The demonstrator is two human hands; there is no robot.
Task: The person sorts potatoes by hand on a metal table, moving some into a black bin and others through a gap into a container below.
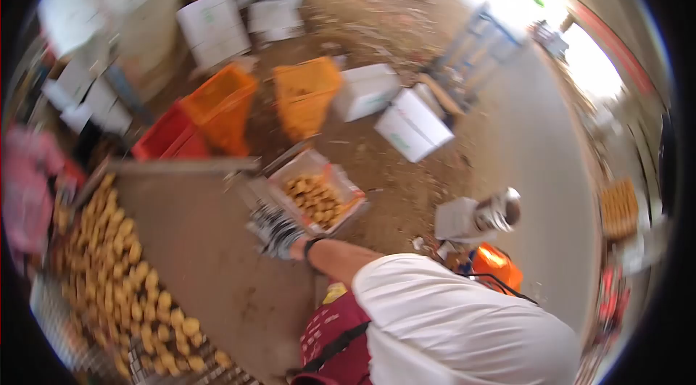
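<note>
My right hand (278, 231), in a black-and-white striped glove, is at the lower left edge of an open carton (349, 184) that holds many small yellow-brown round items (315, 200), like potatoes. The hand's fingers are blurred, and whether they grip the carton's edge cannot be made out. My left hand is not in view. A brown sloping board (210, 240) lies left of the hand, and a large heap of the same round items (138, 291) spreads over its far left side.
Orange crates (308, 95) (221, 106) and a red crate (170, 137) stand beyond the board. White cartons (413, 124) (214, 26) lie on the dirt floor. A person in pink (29, 182) is at the far left. An orange bag (496, 267) sits right of my arm.
</note>
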